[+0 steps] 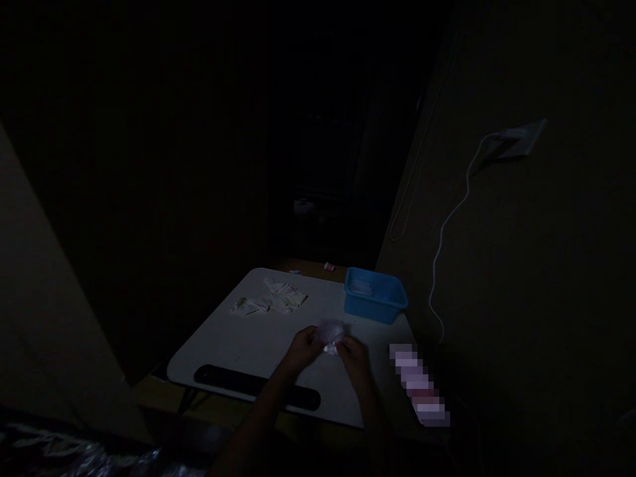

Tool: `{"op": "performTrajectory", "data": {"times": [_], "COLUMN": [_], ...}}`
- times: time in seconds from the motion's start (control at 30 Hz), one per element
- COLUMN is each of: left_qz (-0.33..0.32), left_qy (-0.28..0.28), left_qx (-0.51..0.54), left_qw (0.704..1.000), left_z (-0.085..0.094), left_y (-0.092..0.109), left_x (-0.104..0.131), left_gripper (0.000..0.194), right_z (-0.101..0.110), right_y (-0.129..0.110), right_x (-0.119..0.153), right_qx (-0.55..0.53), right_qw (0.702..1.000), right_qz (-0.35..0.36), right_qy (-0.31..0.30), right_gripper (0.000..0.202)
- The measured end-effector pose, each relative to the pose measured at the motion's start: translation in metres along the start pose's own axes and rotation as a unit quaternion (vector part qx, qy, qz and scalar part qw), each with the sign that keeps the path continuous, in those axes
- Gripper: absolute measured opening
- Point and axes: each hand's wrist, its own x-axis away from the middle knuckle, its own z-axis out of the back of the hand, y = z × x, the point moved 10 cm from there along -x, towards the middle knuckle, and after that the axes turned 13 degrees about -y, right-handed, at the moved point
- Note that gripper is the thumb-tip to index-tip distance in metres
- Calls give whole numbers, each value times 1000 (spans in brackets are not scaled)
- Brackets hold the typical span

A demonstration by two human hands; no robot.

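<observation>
here, in a dark room, we hold a bit of shiny plastic wrap (pixel 332 330) in front of us, over the white worktop (pixel 233 344). our left hand (pixel 304 346) pinches one side of it and our right hand (pixel 354 354) pinches the other side, so the fingers are close together on both hands. we cannot tell what is inside the wrap, because it is too dim and blurry. just past our right hand sits a blue tub (pixel 372 310), at the far right corner, with some pale things (pixel 362 287) in it. over to the left, we see crumpled white cloths (pixel 285 295) lying loosely. a long black strip (pixel 238 379) runs along the near edge, and our left arm (pixel 271 401) crosses above it. on the right is a patch of blurry squares (pixel 420 384), and we cannot tell what it hides. a white cord (pixel 442 232) hangs down by the wall (pixel 546 278). behind the worktop we spot a small pink and white thing (pixel 328 267).
</observation>
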Motion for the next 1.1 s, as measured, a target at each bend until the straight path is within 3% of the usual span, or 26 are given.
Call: {"op": "performTrajectory", "data": {"times": [0.17,0.37,0.73,1.1], "left_qz": [1,13,28,27], "left_qy": [11,-4,10,44], "left_qx": [-23,13,-24,-31], "left_qw": [1000,1000,999,998], "left_z": [4,-1,3,6], "left_y": [-4,0,-3,15], "left_x": [0,0,3,7], "left_gripper": [30,34,40,33], "right_z": [0,0,-2,6], "right_y": [-6,6,15,14], "right_x": [0,-3,-4,0], "right_qx": [1,1,-45,-35], "right_qw": [1000,1000,999,998], "right_qz": [7,8,2,27], "right_qy": [-11,6,10,40], "right_gripper": [29,27,28,29]}}
